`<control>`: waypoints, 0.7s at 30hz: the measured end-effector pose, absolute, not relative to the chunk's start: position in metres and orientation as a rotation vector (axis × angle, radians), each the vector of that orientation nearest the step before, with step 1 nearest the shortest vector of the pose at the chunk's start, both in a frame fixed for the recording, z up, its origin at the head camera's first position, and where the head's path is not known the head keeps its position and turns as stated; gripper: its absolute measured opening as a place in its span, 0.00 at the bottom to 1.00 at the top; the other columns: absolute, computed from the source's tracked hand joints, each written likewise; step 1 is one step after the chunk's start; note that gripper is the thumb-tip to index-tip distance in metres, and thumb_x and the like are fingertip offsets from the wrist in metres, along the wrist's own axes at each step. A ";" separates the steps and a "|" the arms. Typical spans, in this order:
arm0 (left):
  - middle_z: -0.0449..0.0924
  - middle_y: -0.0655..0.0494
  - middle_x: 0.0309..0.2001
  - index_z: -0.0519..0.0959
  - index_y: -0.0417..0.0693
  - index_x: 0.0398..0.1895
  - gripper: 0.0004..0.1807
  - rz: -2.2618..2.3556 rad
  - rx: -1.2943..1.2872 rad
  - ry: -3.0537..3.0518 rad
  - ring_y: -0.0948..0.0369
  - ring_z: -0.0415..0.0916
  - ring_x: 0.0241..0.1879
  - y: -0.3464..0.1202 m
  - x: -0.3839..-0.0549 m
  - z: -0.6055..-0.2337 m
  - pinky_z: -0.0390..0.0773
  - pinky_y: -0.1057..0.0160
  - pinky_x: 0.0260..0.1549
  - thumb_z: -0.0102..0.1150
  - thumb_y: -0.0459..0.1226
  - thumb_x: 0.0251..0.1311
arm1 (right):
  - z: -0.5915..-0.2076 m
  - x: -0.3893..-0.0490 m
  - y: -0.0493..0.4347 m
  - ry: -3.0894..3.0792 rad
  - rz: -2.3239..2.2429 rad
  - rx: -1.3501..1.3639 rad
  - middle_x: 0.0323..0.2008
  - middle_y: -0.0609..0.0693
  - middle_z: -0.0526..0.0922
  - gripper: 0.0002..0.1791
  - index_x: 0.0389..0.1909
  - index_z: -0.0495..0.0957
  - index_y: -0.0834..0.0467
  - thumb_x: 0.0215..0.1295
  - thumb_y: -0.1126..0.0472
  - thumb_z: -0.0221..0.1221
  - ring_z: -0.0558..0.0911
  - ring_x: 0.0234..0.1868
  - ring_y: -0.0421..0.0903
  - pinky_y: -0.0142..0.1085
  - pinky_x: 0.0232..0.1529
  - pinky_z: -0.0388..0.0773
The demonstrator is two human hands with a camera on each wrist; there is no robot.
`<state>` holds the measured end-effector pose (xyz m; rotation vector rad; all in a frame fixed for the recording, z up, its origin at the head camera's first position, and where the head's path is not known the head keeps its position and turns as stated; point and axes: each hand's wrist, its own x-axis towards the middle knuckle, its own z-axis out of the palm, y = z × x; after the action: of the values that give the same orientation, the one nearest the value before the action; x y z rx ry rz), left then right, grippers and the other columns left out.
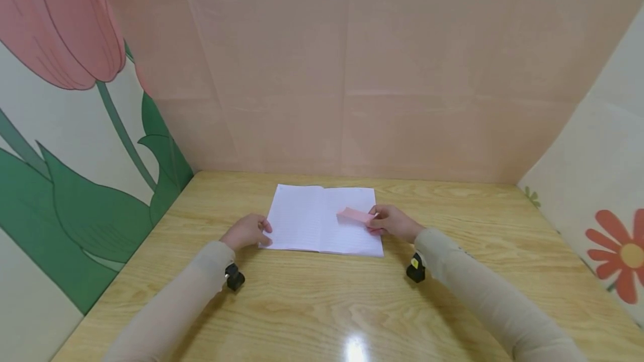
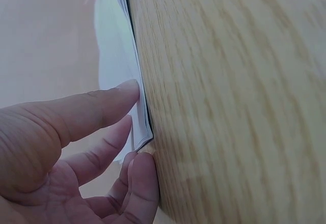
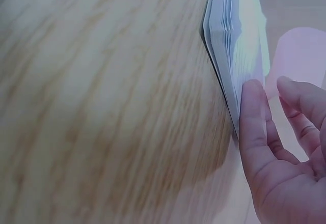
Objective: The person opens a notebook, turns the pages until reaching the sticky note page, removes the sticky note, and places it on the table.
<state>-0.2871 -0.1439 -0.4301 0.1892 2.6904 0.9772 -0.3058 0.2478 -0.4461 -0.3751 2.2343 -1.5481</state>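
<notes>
An open notebook [image 1: 297, 217] with ruled white pages lies on the wooden table. At its lower left corner, my left hand [image 1: 249, 230] rests with the thumb and fingertips spread on the page edge. The left wrist view shows the thumb [image 2: 109, 104] on the paper and the lower fingers bent beside the corner. Over the right page, my right hand [image 1: 394, 222] pinches a pink slip of paper [image 1: 356, 215] by its right end. The slip's rounded end [image 3: 300, 48] shows in the right wrist view, where the lower fingers touch the notebook's right edge.
The wooden table [image 1: 312, 306] stretches around the notebook. A plain pinkish wall covering [image 1: 352, 71] stands behind it. Printed flower panels [image 1: 616, 256] flank both sides. A black wrist camera [image 1: 416, 268] sits on the right wrist, another on the left.
</notes>
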 end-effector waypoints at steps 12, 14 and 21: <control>0.75 0.52 0.32 0.79 0.42 0.34 0.11 0.933 0.162 2.693 0.58 0.70 0.27 -0.143 -0.288 -0.431 0.68 0.64 0.32 0.71 0.31 0.49 | -0.441 -0.302 0.253 2.311 -1.381 -0.487 0.39 0.53 0.76 0.09 0.41 0.73 0.66 0.68 0.63 0.57 0.75 0.41 0.45 0.33 0.45 0.76; 0.76 0.52 0.33 0.79 0.42 0.34 0.11 0.932 0.159 2.688 0.58 0.70 0.28 -0.143 -0.287 -0.431 0.68 0.63 0.33 0.71 0.32 0.49 | -0.437 -0.300 0.257 2.346 -1.344 -0.518 0.41 0.53 0.76 0.09 0.41 0.73 0.64 0.69 0.61 0.57 0.74 0.42 0.45 0.36 0.46 0.75; 0.76 0.51 0.35 0.79 0.42 0.35 0.11 0.931 0.160 2.691 0.57 0.71 0.30 -0.143 -0.286 -0.429 0.69 0.62 0.35 0.71 0.32 0.49 | -0.405 -0.300 0.283 2.475 -1.432 -0.595 0.47 0.61 0.76 0.11 0.42 0.72 0.65 0.69 0.59 0.57 0.78 0.48 0.50 0.52 0.56 0.73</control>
<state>-0.2860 -0.1427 -0.4291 0.1603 2.6911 0.9311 -0.3000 0.2831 -0.4050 -0.5954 2.4749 -1.4325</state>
